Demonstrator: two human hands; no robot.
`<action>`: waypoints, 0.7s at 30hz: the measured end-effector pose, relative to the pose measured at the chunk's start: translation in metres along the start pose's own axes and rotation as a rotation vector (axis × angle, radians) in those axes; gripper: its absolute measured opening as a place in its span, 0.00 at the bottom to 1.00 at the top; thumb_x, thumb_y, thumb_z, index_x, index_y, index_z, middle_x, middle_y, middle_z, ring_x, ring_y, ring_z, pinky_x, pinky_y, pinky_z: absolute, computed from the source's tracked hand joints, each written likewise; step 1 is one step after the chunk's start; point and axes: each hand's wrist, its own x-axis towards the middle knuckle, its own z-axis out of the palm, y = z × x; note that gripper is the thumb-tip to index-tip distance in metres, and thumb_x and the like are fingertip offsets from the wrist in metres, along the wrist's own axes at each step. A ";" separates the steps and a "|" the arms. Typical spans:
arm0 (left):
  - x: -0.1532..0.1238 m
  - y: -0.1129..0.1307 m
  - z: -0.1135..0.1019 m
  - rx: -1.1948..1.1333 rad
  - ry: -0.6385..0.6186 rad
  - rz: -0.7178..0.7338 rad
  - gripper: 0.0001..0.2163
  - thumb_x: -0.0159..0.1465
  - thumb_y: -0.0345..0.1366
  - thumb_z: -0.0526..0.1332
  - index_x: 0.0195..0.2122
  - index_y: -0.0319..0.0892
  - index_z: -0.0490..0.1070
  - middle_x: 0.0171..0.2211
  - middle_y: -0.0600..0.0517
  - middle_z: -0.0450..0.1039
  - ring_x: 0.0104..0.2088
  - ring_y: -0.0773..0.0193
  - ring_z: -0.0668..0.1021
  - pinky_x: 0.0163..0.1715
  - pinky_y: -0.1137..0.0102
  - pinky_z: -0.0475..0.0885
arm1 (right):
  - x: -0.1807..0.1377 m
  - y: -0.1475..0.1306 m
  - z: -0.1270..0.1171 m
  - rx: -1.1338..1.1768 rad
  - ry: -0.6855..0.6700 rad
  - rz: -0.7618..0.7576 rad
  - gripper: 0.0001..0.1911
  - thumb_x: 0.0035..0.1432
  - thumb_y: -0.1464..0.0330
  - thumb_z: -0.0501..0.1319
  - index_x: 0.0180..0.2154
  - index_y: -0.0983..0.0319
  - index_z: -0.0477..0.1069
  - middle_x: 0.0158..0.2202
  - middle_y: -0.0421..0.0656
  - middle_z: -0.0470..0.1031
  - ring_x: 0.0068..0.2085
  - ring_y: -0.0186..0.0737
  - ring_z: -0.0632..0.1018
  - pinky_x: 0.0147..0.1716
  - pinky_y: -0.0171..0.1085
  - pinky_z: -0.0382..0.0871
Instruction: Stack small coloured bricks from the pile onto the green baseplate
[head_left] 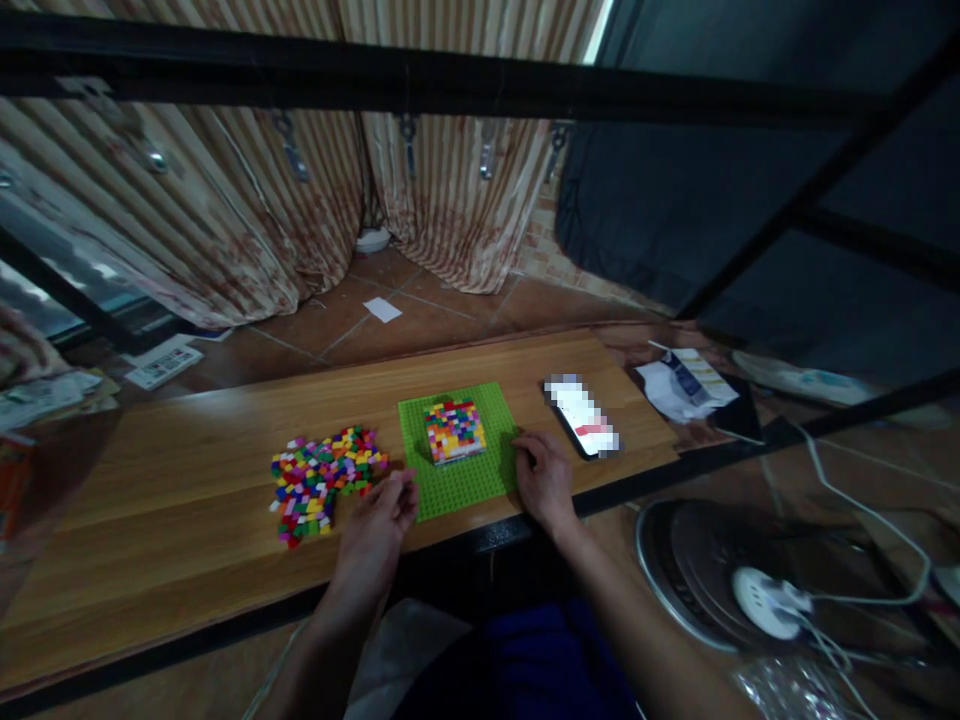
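Observation:
A green baseplate [480, 478] lies on the wooden table [187, 500] with a block of many-coloured small bricks [454, 431] built on its middle. A loose pile of coloured bricks [319, 478] lies to its left. My left hand [379, 520] hovers between the pile and the plate's left edge, fingers pinched together on something too small to make out. My right hand [541, 476] rests on the plate's right edge, fingers curled down against it.
A phone [583, 416] with a lit screen lies right of the plate. Papers and a dark tablet [694, 388] sit at the table's right end. A fan [720, 580] and white cables lie on the floor to the right. Curtains hang behind.

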 end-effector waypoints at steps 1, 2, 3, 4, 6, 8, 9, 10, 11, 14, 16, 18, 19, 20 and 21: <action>-0.001 0.000 0.000 -0.056 -0.022 -0.027 0.18 0.48 0.47 0.70 0.34 0.39 0.78 0.30 0.49 0.77 0.31 0.66 0.78 0.35 0.69 0.75 | 0.000 0.000 0.000 0.000 0.003 -0.001 0.12 0.59 0.71 0.54 0.35 0.60 0.77 0.41 0.49 0.76 0.44 0.45 0.76 0.47 0.47 0.72; -0.002 0.001 -0.001 -0.078 -0.050 -0.037 0.17 0.48 0.45 0.70 0.35 0.39 0.78 0.33 0.48 0.78 0.34 0.64 0.78 0.38 0.67 0.76 | 0.000 0.000 0.000 0.000 0.004 -0.001 0.12 0.59 0.71 0.54 0.35 0.59 0.77 0.41 0.48 0.76 0.44 0.45 0.76 0.47 0.46 0.72; -0.002 0.003 -0.001 -0.076 -0.075 -0.035 0.15 0.48 0.42 0.70 0.35 0.40 0.78 0.35 0.47 0.78 0.36 0.63 0.79 0.41 0.66 0.76 | 0.000 0.000 0.000 0.000 0.005 -0.001 0.12 0.59 0.71 0.54 0.35 0.59 0.77 0.41 0.48 0.76 0.44 0.45 0.76 0.46 0.46 0.72; -0.002 0.004 -0.001 -0.062 -0.093 -0.027 0.14 0.49 0.40 0.69 0.35 0.40 0.78 0.36 0.47 0.79 0.38 0.62 0.79 0.42 0.65 0.77 | 0.000 -0.001 0.000 0.000 0.005 0.001 0.12 0.59 0.71 0.54 0.35 0.59 0.77 0.41 0.48 0.77 0.44 0.45 0.76 0.46 0.46 0.72; -0.002 0.008 0.000 -0.039 -0.103 -0.005 0.13 0.49 0.39 0.68 0.35 0.41 0.78 0.37 0.47 0.79 0.39 0.60 0.80 0.43 0.64 0.77 | 0.000 0.000 0.000 -0.003 0.006 0.007 0.13 0.59 0.71 0.54 0.35 0.59 0.77 0.40 0.48 0.77 0.44 0.45 0.76 0.46 0.46 0.72; -0.003 0.011 0.001 -0.033 -0.091 -0.005 0.15 0.48 0.38 0.69 0.36 0.40 0.78 0.36 0.47 0.79 0.38 0.60 0.80 0.41 0.65 0.77 | 0.000 0.000 0.000 -0.009 0.003 0.015 0.13 0.59 0.70 0.54 0.35 0.59 0.77 0.40 0.48 0.77 0.44 0.46 0.76 0.46 0.46 0.72; -0.003 0.012 0.002 -0.028 -0.086 -0.012 0.17 0.47 0.39 0.70 0.38 0.40 0.77 0.36 0.48 0.79 0.36 0.61 0.80 0.39 0.66 0.77 | 0.000 0.000 0.000 -0.011 0.000 0.017 0.13 0.59 0.70 0.54 0.35 0.59 0.77 0.41 0.49 0.77 0.44 0.46 0.76 0.46 0.46 0.72; -0.003 0.013 0.003 -0.017 -0.084 -0.020 0.19 0.47 0.39 0.71 0.39 0.39 0.77 0.35 0.48 0.79 0.34 0.62 0.80 0.37 0.67 0.77 | 0.000 0.001 0.000 -0.012 -0.003 0.017 0.13 0.59 0.70 0.53 0.35 0.59 0.77 0.41 0.49 0.77 0.44 0.46 0.76 0.46 0.47 0.72; -0.004 0.013 0.004 -0.001 -0.079 -0.024 0.20 0.46 0.40 0.71 0.40 0.39 0.76 0.34 0.48 0.79 0.32 0.64 0.80 0.35 0.68 0.77 | 0.000 0.001 0.000 -0.013 -0.004 0.016 0.13 0.60 0.70 0.53 0.35 0.59 0.77 0.41 0.49 0.77 0.45 0.46 0.76 0.47 0.47 0.72; -0.006 0.013 0.009 0.043 -0.058 0.001 0.21 0.46 0.43 0.72 0.39 0.39 0.75 0.31 0.50 0.79 0.28 0.65 0.79 0.30 0.70 0.75 | 0.000 0.001 -0.001 -0.005 -0.006 0.018 0.13 0.60 0.69 0.53 0.35 0.59 0.77 0.41 0.49 0.76 0.45 0.47 0.76 0.47 0.48 0.72; -0.007 0.013 0.012 0.063 -0.047 0.033 0.19 0.46 0.43 0.72 0.37 0.39 0.75 0.29 0.51 0.78 0.28 0.65 0.78 0.29 0.70 0.74 | -0.001 0.000 -0.002 0.001 -0.015 0.017 0.13 0.61 0.69 0.53 0.35 0.59 0.77 0.41 0.49 0.76 0.44 0.47 0.76 0.47 0.48 0.72; -0.007 0.012 0.014 0.083 -0.043 0.074 0.17 0.47 0.42 0.72 0.34 0.39 0.75 0.27 0.52 0.77 0.27 0.66 0.77 0.28 0.71 0.73 | -0.001 -0.002 -0.003 0.000 -0.018 0.017 0.13 0.61 0.68 0.53 0.36 0.59 0.77 0.41 0.49 0.76 0.44 0.47 0.76 0.47 0.49 0.72; -0.006 0.012 0.015 0.094 -0.040 0.101 0.15 0.48 0.41 0.71 0.33 0.39 0.75 0.26 0.53 0.76 0.26 0.67 0.77 0.28 0.72 0.73 | -0.001 -0.002 -0.004 -0.001 -0.016 0.022 0.13 0.61 0.68 0.53 0.35 0.60 0.77 0.40 0.49 0.76 0.44 0.48 0.76 0.47 0.49 0.71; -0.006 0.012 0.015 0.105 -0.041 0.126 0.13 0.48 0.40 0.70 0.32 0.39 0.75 0.25 0.54 0.76 0.26 0.68 0.76 0.28 0.73 0.72 | -0.001 -0.003 -0.004 -0.001 -0.019 0.024 0.13 0.61 0.68 0.53 0.35 0.60 0.77 0.40 0.49 0.76 0.44 0.48 0.76 0.47 0.49 0.71; -0.006 0.011 0.016 0.118 -0.040 0.155 0.11 0.49 0.39 0.70 0.32 0.40 0.75 0.25 0.54 0.76 0.26 0.69 0.75 0.28 0.73 0.72 | -0.001 -0.003 -0.005 0.000 -0.021 0.027 0.13 0.61 0.68 0.53 0.35 0.60 0.77 0.39 0.50 0.76 0.44 0.48 0.76 0.47 0.49 0.71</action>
